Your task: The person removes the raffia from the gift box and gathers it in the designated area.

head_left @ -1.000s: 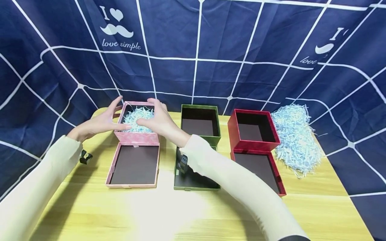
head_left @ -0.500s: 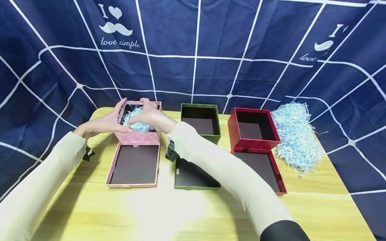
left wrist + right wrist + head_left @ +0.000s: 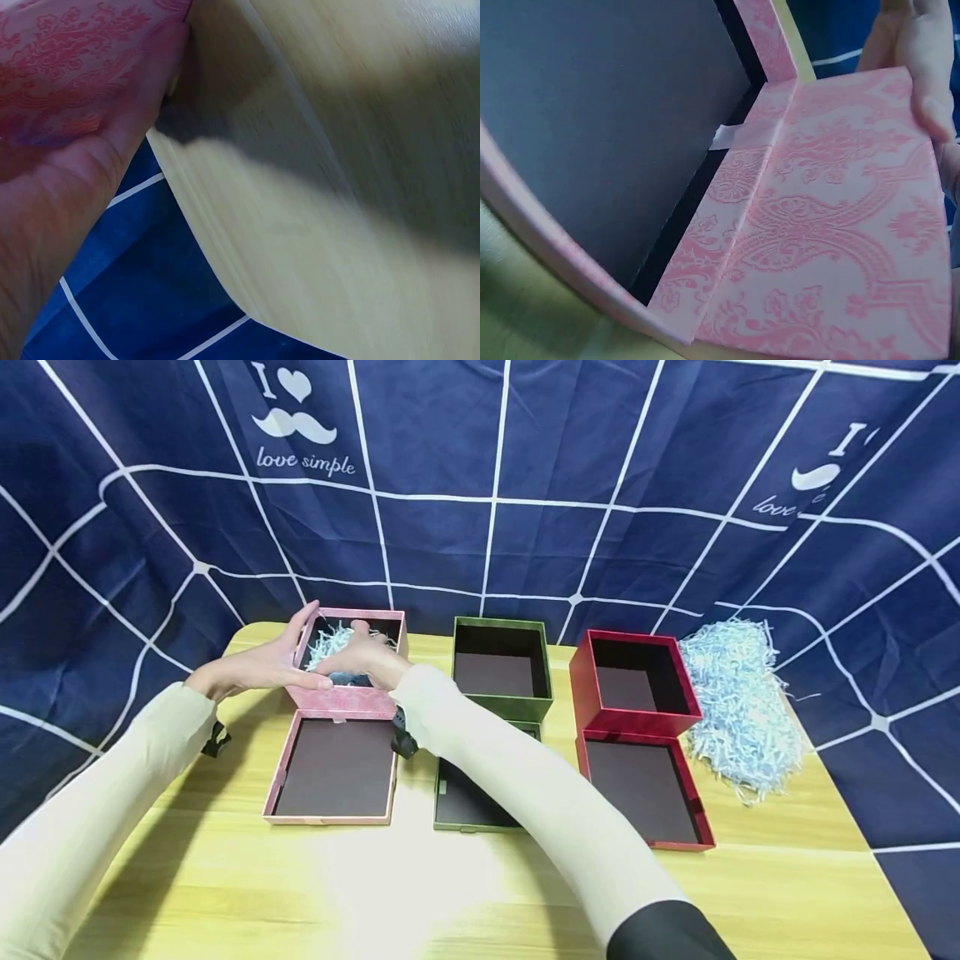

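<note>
My left hand (image 3: 258, 664) holds the left front corner of a pink box (image 3: 347, 697), with the thumb along the front wall and the fingers up the left wall. In the left wrist view this hand (image 3: 82, 172) wraps the corner of the patterned pink box (image 3: 60, 67). Inside the box lies a clump of pale blue shredded paper (image 3: 326, 643), mostly on the left. My right hand (image 3: 367, 658) reaches over the front wall onto the shreds; its fingertips are hidden in the box. The pink lid (image 3: 341, 768) lies opened out in front, showing its dark lining.
Right of the pink box stands a green box (image 3: 502, 693), its lid (image 3: 472, 797) partly under my right sleeve. Farther right are a red box (image 3: 637, 718) with its lid (image 3: 645, 785) and a heap of blue shreds (image 3: 742, 710). A blue curtain (image 3: 435, 543) hangs behind the table.
My right hand has moved left and lower into the pink box. The shreds have shifted left, baring the box's dark right side. The left hand has slid slightly right along the box.
</note>
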Motion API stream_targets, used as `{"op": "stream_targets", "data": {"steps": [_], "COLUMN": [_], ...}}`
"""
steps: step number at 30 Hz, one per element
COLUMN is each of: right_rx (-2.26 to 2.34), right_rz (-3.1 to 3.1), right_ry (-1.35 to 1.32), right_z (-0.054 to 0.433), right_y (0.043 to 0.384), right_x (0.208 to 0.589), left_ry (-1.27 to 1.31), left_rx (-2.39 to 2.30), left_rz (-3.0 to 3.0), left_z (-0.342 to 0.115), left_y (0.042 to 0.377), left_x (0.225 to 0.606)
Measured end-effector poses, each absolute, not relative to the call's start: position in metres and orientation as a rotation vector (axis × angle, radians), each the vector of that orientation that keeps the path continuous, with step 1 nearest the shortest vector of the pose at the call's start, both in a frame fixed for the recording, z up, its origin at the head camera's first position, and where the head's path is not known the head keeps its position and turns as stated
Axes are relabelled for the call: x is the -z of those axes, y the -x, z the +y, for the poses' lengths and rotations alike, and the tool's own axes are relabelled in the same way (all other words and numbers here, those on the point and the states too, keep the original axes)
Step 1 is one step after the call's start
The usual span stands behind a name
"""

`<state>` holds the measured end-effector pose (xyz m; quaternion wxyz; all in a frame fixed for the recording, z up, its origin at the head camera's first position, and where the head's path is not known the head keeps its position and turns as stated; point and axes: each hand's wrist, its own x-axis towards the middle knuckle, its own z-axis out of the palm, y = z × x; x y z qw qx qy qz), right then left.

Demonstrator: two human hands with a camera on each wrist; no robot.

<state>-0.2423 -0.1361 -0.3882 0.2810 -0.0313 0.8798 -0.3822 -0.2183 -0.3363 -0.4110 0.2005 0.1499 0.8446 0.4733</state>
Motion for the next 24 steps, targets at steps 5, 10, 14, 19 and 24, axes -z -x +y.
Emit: {"op": "stream_targets", "data": {"steps": [5,10,14,19,24], "right_rx": [1.023,1.000,1.081,1.075,1.097], "right_rz": [2.330,2.241,2.069,2.011,2.026], "right_ry": [0.134,0.292,0.414,0.418,0.446], "right_z": [-0.141,-0.141,-0.137,-0.138,-0.140], "right_y": [0.249,0.257,0.261,0.262,0.262], "right_x": [0.396,0.403,0.409,0.412,0.412], "left_ry": [-0.421,-0.406,-0.416,-0.410,-0.399], "left_rx": [-1.344,-1.355,-1.357,-1.312,-1.311], "left_rz": [2.347,2.334,2.327,2.342,2.333], "left_z": [-0.338,-0.336,-0.332,-0.332,-0.336], "left_y": [0.220,0.220,0.220,0.220,0.218], "left_x": [0.412,0.413,0.413,0.411,0.408]}}
